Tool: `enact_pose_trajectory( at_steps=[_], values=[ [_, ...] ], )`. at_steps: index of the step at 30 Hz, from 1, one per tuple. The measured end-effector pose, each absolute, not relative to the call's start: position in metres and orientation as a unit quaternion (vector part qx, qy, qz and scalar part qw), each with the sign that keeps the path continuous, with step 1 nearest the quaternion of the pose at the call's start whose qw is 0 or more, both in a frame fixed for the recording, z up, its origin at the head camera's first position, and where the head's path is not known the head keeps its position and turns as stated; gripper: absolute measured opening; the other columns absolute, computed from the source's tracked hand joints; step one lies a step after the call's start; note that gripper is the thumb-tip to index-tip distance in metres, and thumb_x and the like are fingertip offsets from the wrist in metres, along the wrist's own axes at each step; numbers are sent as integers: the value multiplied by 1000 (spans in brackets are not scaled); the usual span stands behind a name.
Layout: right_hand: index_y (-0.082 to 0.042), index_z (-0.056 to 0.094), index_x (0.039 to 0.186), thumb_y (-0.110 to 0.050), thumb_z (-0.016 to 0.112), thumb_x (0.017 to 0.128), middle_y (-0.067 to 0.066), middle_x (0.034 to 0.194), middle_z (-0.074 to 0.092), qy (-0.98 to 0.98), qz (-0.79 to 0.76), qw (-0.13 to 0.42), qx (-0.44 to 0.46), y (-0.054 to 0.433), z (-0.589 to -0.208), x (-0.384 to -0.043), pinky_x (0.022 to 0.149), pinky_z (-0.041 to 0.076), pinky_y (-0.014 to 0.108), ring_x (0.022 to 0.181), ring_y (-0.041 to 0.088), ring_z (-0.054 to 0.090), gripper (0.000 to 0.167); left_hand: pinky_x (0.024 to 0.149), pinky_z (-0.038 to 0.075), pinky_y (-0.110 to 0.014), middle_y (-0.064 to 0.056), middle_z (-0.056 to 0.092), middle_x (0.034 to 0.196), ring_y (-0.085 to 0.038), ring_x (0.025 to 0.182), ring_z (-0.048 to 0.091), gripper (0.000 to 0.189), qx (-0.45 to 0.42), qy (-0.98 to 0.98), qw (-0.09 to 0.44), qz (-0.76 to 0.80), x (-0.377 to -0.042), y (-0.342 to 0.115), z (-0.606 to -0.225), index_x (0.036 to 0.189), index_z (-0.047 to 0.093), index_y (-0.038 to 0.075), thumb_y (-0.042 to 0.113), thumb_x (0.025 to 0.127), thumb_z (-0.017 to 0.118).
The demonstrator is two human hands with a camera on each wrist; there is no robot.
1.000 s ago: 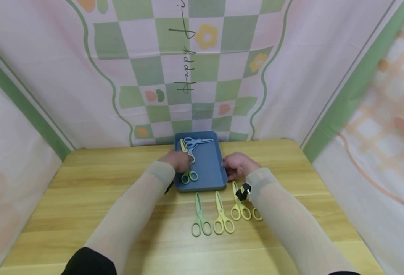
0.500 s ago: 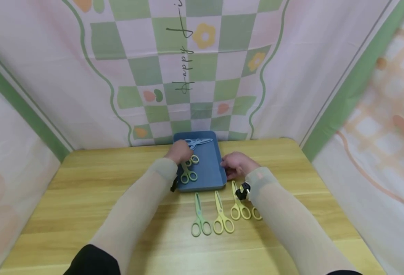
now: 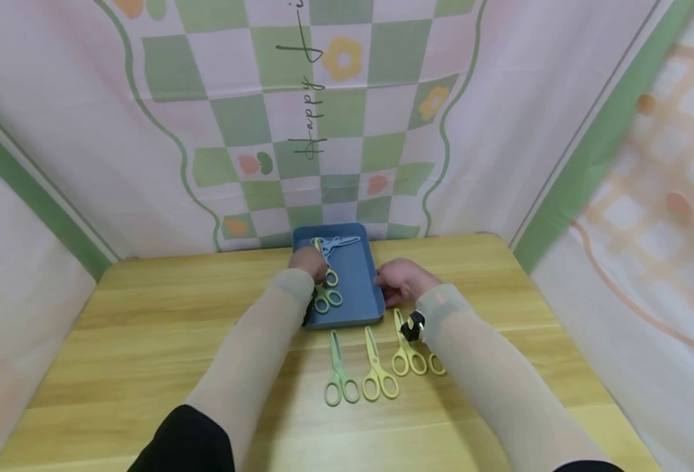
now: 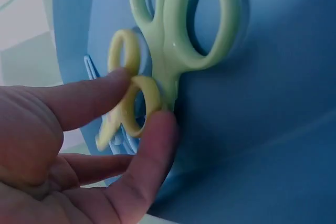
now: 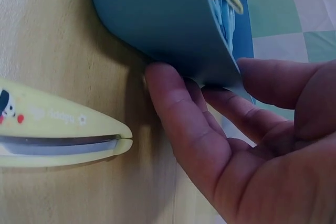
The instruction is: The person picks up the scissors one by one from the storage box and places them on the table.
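Inside the blue tray [image 3: 355, 288], my left hand [image 3: 308, 262] pinches the finger loops of yellow scissors [image 4: 152, 92] between thumb and index finger. Their blades point to the tray's far side, overlapping blue scissors [image 3: 343, 241] there. Nearer the front of the tray lie green scissors [image 4: 167, 56], close beside my left fingertips. My right hand [image 3: 402, 278] holds the tray's right side, the thumb [image 5: 268, 77] at the rim and the other fingers against the outer wall and underside.
On the wooden table [image 3: 164, 328] in front of the tray lie green scissors [image 3: 339, 370], yellow scissors [image 3: 376, 367] and more yellow scissors [image 3: 405, 354]. Another yellow loop [image 3: 436, 364] shows beside my right sleeve. A patterned cloth [image 3: 341, 118] hangs right behind the tray.
My left hand moved farther into the tray, then back a little. The yellow scissors in it have shifted slightly right. My right hand keeps its hold on the tray.
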State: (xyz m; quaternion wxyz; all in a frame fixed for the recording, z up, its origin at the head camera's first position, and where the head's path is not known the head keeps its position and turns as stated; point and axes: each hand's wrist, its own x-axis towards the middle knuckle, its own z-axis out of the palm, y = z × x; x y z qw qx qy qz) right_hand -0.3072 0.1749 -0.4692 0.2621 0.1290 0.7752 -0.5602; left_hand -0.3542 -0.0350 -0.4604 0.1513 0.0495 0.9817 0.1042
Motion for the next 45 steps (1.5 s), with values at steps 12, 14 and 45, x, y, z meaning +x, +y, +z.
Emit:
enact_pose_trajectory(
  at_steps=[12,14,45],
  values=[
    [5,50,133,-1,50,100,20,104,67,779,-550,276,121,176,-466,-310,73,60,43,85,30,68,34,54,53,-23,-5,66,64,-13,54,62,27,34,947,231,221,-360,-47,-443,79,69,1,24,94,70],
    [4,51,134,-2,51,100,20,106,67,783,-545,275,123,177,-466,-310,73,60,43,86,29,67,35,55,54,-23,-7,67,68,-14,56,63,27,16,938,253,236,-363,-47,-444,82,68,1,24,95,69],
    [5,47,139,-1,49,101,21,110,65,776,-555,273,120,177,-466,-309,74,60,42,90,29,67,38,52,49,-26,-6,64,63,-15,51,58,21,24,887,320,333,-348,-44,-453,78,69,0,14,93,68]
  ],
)
